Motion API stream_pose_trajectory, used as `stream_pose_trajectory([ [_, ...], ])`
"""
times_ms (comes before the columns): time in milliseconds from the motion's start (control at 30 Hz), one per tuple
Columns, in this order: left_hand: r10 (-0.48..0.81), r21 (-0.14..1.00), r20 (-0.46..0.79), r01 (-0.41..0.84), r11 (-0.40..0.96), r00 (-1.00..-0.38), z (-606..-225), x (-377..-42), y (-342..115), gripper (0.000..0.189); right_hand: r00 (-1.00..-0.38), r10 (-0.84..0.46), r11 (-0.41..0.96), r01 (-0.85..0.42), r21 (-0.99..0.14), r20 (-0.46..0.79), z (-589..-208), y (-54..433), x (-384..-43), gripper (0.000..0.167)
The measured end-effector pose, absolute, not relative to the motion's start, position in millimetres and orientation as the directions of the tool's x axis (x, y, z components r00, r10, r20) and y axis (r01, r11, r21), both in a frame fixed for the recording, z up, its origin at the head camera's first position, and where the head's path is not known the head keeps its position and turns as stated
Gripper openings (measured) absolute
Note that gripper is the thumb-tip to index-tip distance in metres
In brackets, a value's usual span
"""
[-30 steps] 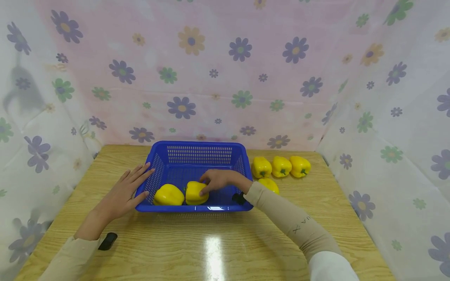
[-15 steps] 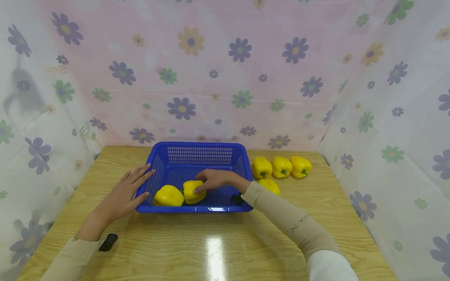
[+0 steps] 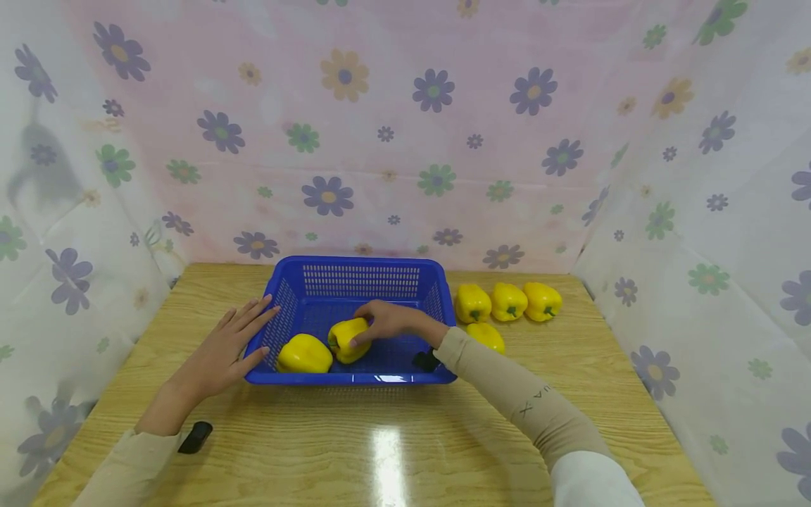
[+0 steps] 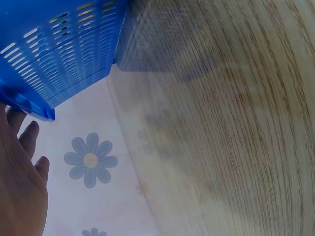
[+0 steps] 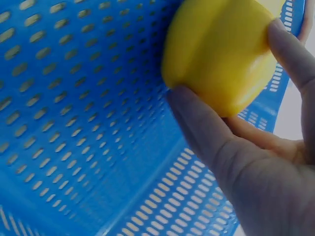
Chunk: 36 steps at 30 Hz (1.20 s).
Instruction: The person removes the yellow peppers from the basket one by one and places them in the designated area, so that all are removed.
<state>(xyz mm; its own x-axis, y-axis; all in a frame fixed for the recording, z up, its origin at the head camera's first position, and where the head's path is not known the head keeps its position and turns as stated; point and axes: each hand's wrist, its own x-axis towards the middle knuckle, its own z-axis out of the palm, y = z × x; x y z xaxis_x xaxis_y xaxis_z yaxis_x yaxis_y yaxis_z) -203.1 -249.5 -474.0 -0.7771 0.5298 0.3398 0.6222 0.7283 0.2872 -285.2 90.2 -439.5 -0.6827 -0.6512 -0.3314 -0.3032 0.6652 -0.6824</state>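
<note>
My right hand reaches into a blue plastic basket and grips a yellow bell pepper between thumb and fingers. In the right wrist view the same bell pepper sits among the fingertips, over the slotted basket floor. A second yellow bell pepper lies to its left, in the front left corner of the basket. My left hand rests with straight fingers on the basket's left rim. From the left wrist, the left hand shows at the outer side of the basket wall.
Right of the basket, three yellow bell peppers stand in a row on the wooden table, the middle one among them. Another bell pepper lies in front, partly behind the right sleeve. Flowered curtains enclose the table.
The right hand has shifted the gripped bell pepper slightly left and away from the front rim, turning it so its stem end tilts. The left hand has stayed on the rim.
</note>
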Motion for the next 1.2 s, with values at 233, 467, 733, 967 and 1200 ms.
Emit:
stream_pose_trajectory([
  [233, 0.531, 0.288, 0.338, 0.622, 0.728, -0.777, -472.3, -202.3, -248.6, 0.065, -0.718, -0.61, 0.653, -0.216, -0.726, -0.336, -443.1, 93.8, -288.1, 0.077],
  [467, 0.529, 0.293, 0.337, 0.621, 0.727, -0.779, -471.4, -201.4, -247.5, 0.064, -0.734, -0.579, 0.734, -0.279, -0.62, -0.355, -445.1, 86.5, -282.1, 0.084],
  [733, 0.528, 0.289, 0.337, 0.619, 0.73, -0.78, -473.9, -202.8, -249.3, 0.066, -0.743, -0.575, 0.664, -0.178, -0.726, -0.343, -447.0, 89.3, -287.2, 0.078],
  [967, 0.526, 0.295, 0.337, 0.618, 0.729, -0.781, -475.0, -202.7, -249.3, 0.066, -0.758, -0.555, 0.598, -0.077, -0.798, -0.343, -450.6, 93.2, -293.9, 0.074],
  [1200, 0.525, 0.298, 0.34, 0.619, 0.727, -0.78, -473.4, -201.6, -248.7, 0.065, -0.768, -0.524, 0.529, 0.046, -0.847, -0.369, -454.5, 91.7, -297.9, 0.058],
])
